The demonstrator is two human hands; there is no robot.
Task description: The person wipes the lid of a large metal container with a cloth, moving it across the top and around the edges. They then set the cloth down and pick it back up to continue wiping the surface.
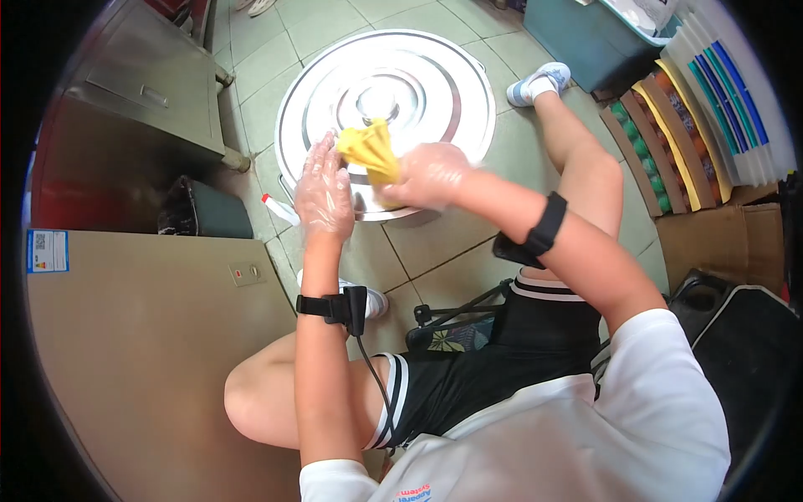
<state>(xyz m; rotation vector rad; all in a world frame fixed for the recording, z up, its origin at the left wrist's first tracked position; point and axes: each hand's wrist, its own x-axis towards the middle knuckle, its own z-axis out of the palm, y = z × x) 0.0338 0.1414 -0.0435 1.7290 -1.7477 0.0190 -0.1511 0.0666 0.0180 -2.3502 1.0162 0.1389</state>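
Near lid's rim [492, 125], right hand's [432, 176] cloth [368, 151]

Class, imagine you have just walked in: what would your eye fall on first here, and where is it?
Probably the big, shiny round lid in the upper middle, between the person's feet. Next comes the bright yellow cloth bunched in the right hand, over the lid's near part. The blue-and-teal striped plastic stack stands out at upper right.
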